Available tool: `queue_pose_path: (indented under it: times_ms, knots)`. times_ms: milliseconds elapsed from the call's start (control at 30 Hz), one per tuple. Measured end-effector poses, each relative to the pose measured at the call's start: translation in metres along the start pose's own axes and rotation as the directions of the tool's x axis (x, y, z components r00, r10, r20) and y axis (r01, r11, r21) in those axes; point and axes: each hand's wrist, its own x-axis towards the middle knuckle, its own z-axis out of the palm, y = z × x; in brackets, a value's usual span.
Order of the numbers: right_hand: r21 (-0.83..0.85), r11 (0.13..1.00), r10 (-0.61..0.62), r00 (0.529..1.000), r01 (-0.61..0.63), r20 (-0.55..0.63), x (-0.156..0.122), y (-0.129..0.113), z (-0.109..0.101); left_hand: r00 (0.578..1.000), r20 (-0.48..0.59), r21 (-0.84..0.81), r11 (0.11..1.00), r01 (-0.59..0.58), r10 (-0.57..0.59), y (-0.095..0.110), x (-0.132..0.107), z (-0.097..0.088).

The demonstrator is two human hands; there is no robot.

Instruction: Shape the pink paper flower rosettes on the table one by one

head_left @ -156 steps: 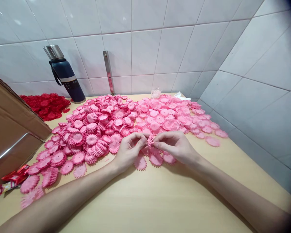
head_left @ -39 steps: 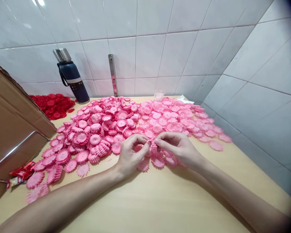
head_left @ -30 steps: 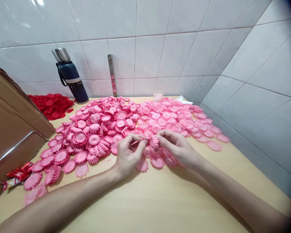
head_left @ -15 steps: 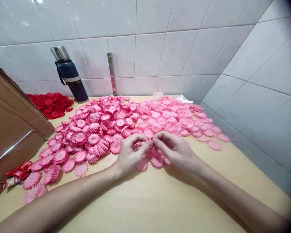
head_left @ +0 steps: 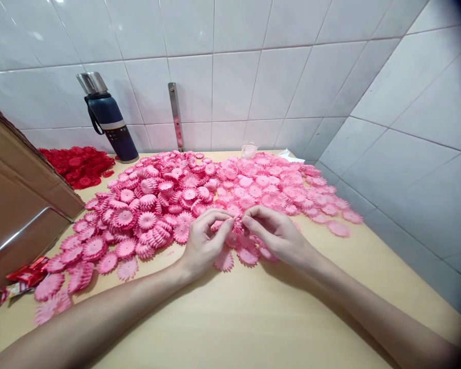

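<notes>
Pink artificial-flower petal discs with fringed edges [head_left: 148,220] lie heaped across the table, some in small stacks. Over the near side of the heap, my left hand [head_left: 205,241] is closed, thumb and fingers on a pink petal disc [head_left: 216,225] partly hidden by them. My right hand [head_left: 272,236] faces it a short gap away, its thumb and index finger pinched together. Whatever those right fingertips hold is too small and too mixed with the pink behind to make out. Several loose discs [head_left: 248,255] lie just below the hands.
A dark blue flask [head_left: 113,123] stands at the back left beside red petal discs [head_left: 77,165]. Cardboard [head_left: 23,205] borders the left side, with red wrappers [head_left: 28,274] near it. A small clear cup [head_left: 249,149] stands behind the heap. Tiled walls [head_left: 238,82] enclose the back and right.
My fingertips, which met at the middle, have come slightly apart, the left thumb shifting left. The whole view has shifted a little; the heap looks the same.
</notes>
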Motion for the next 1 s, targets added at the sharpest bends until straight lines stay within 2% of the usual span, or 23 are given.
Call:
queue_pose_path:
  times_ms: [200,367,467,567,633,767,867,933,1000]
  knots:
    - [-0.068,0.996,-0.056,0.998,0.056,0.005,-0.001,-0.003,0.001,1.000,-0.012,0.027,0.999,0.017,-0.016,0.002,0.001,0.000]
    - [-0.025,1.000,0.000,1.000,0.000,0.011,-0.002,-0.004,0.000,0.997,-0.013,0.010,0.998,0.070,-0.070,0.001,0.002,0.001]
    - [-0.008,1.000,0.000,1.000,-0.001,-0.029,0.001,0.000,-0.004,0.988,-0.059,-0.052,0.989,0.137,-0.140,-0.003,0.001,0.002]
    - [-0.008,1.000,-0.004,0.993,0.003,-0.120,0.005,0.007,-0.010,0.970,-0.141,-0.119,0.976,0.183,-0.199,-0.004,0.001,0.001]
    - [-0.011,1.000,-0.001,0.975,-0.001,-0.224,0.009,0.012,-0.015,0.966,-0.173,-0.120,0.977,0.176,-0.195,-0.003,0.001,0.001]
    - [0.015,1.000,0.014,0.890,-0.008,-0.456,0.015,0.014,-0.024,0.960,-0.219,-0.090,0.983,0.161,-0.177,0.002,0.002,0.000]
    - [0.042,0.999,0.040,0.851,-0.021,-0.523,0.015,0.011,-0.026,0.956,-0.219,-0.117,0.978,0.172,-0.195,0.004,0.004,0.001]
    - [0.039,0.999,0.016,0.876,0.003,-0.481,0.013,0.008,-0.024,0.961,-0.201,-0.135,0.977,0.164,-0.189,0.002,0.004,0.002]
    - [0.030,0.999,-0.025,0.922,0.040,-0.387,0.010,0.004,-0.018,0.970,-0.178,-0.117,0.982,0.147,-0.167,0.001,0.003,0.002]
